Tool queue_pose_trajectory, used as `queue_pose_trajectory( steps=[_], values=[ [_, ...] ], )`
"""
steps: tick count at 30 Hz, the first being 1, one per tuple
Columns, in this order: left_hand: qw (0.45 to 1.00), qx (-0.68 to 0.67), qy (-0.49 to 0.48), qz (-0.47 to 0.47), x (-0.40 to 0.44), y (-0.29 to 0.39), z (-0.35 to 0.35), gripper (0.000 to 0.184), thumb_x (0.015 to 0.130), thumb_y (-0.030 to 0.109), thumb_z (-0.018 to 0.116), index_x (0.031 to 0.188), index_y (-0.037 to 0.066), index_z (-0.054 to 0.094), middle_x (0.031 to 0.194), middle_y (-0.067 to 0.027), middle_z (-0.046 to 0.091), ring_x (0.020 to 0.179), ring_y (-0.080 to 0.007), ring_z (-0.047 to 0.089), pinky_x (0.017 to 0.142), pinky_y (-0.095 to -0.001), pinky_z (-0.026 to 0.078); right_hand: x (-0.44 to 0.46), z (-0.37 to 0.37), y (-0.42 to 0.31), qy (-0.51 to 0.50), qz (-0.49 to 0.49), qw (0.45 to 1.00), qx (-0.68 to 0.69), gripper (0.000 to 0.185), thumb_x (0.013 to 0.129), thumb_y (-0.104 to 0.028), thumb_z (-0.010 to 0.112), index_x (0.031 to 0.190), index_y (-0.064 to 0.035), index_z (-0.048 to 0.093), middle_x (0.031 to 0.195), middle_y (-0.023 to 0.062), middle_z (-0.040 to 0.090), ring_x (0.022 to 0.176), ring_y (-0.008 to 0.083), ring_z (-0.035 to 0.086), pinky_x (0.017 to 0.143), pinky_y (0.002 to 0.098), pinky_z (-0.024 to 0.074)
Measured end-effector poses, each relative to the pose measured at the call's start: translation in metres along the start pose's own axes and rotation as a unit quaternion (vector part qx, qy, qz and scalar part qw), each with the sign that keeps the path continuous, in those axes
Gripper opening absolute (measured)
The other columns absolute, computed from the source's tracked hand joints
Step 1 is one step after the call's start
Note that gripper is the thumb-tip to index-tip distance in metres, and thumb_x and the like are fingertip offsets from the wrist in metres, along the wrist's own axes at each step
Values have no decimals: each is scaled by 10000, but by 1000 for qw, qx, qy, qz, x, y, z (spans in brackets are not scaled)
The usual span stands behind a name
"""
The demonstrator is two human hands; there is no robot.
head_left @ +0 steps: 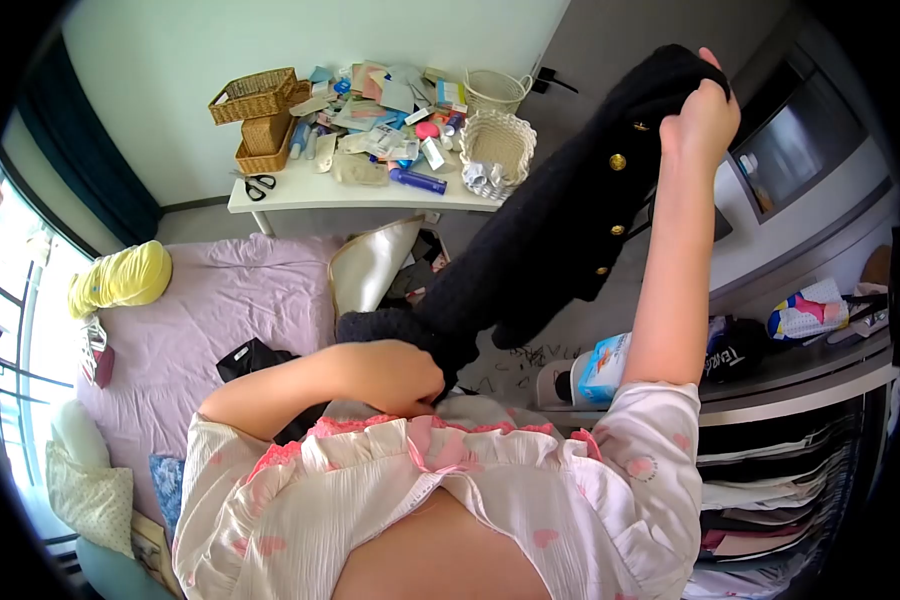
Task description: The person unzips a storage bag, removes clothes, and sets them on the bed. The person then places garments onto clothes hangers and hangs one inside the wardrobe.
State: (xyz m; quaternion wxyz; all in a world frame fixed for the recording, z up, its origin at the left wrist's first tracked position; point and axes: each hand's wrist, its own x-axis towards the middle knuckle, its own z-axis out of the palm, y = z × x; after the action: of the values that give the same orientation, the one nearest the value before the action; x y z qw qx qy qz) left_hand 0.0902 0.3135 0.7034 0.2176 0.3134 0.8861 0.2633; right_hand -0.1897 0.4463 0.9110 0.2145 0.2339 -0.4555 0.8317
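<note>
A black knit cardigan (530, 240) with several gold buttons is stretched diagonally in front of my body. My right hand (705, 115), raised at the upper right, is closed around its upper end, with the fingers partly behind the cloth. Close to my chest, my left hand (420, 377) is curled against the lower end of the cardigan, where the dark cloth bunches up. The fingertips of that hand are hidden. Below the left forearm, a piece of black cloth (253, 358) lies on the bed.
The bed (210, 300) with a yellow pillow (135, 275) is at left. A white table (300, 190) at the back bears packets, bottles, scissors (260, 186), wicker baskets (255, 97) and a rope basket (495, 150). Shelves (800, 405) with clothes below stand at right.
</note>
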Motion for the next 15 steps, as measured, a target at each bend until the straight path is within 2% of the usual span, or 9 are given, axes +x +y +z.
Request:
queue_pose_trajectory(
  steps=[3, 4, 5, 7, 9, 10, 11, 13, 15],
  values=[
    [975, 5, 218, -38, 11, 6, -25, 363, 821, 314, 678, 1031, 36, 577, 817, -138, 629, 728, -365, 611, 655, -413, 491, 0, 8, -17, -53, -69, 996, 5, 412, 742, 96, 360, 1053, 56, 627, 912, 138, 628, 757, 209, 630, 741, 256, 524],
    [930, 60, 360, -44, 20, 12, -35, 445, 798, 321, 702, 1091, 26, 545, 900, -150, 608, 790, -362, 602, 688, -414, 490, 0, 11, -26, -62, -85, 994, -6, 417, 737, 100, 354, 1041, 53, 635, 910, 138, 631, 761, 204, 635, 728, 249, 521],
    [861, 114, 493, -50, 31, 17, -45, 532, 776, 328, 725, 1151, 16, 513, 983, -162, 588, 852, -360, 594, 720, -415, 488, 2, 14, -32, -62, -114, 992, -8, 390, 791, 80, 357, 1050, 59, 647, 959, 177, 649, 863, 261, 658, 795, 333, 558],
    [758, 203, 610, -111, 63, 2, -54, 671, 744, 332, 758, 1228, 0, 434, 1080, -184, 528, 936, -380, 558, 797, -418, 478, 13, 17, -53, -75, -135, 988, 16, 348, 822, 72, 385, 1066, 76, 633, 980, 186, 644, 873, 271, 655, 808, 341, 557],
    [747, 144, 639, -112, 90, -36, -61, 745, 734, 305, 767, 1273, -30, 376, 1090, -216, 525, 967, -406, 550, 855, -421, 466, 15, 19, -80, -62, -131, 989, -3, 320, 884, 53, 379, 1105, 92, 608, 1064, 207, 618, 960, 288, 633, 875, 364, 540],
    [737, 82, 663, -97, 100, -59, -68, 652, 746, 262, 748, 1239, -9, 418, 1008, -214, 594, 891, -395, 597, 781, -435, 496, 22, 15, -91, -59, -124, 991, -9, 319, 893, 52, 375, 1108, 90, 608, 1068, 212, 616, 978, 291, 626, 891, 365, 534],
    [777, -34, 608, -161, 98, -65, -82, 598, 774, 287, 743, 1218, -25, 493, 897, -226, 653, 812, -373, 646, 728, -431, 510, 28, 10, -99, -56, -115, 992, -16, 318, 902, 52, 372, 1112, 88, 608, 1072, 216, 613, 996, 295, 618, 907, 365, 529],
    [803, -178, 568, -33, 88, -73, -113, 531, 782, 376, 752, 1097, -29, 616, 796, -190, 678, 762, -292, 677, 694, -382, 518, 42, 0, -106, -71, -88, 991, -72, 271, 925, -8, 439, 1116, 60, 618, 1092, 175, 621, 1023, 264, 610, 933, 375, 499],
    [833, -142, 527, -85, 66, -57, -149, 522, 781, 462, 743, 976, -19, 687, 768, -157, 686, 755, -211, 680, 692, -342, 517, 63, -17, -101, -101, -57, 986, -120, 237, 929, -51, 481, 1089, 39, 631, 1104, 148, 624, 1031, 244, 608, 942, 381, 483]
  ],
)
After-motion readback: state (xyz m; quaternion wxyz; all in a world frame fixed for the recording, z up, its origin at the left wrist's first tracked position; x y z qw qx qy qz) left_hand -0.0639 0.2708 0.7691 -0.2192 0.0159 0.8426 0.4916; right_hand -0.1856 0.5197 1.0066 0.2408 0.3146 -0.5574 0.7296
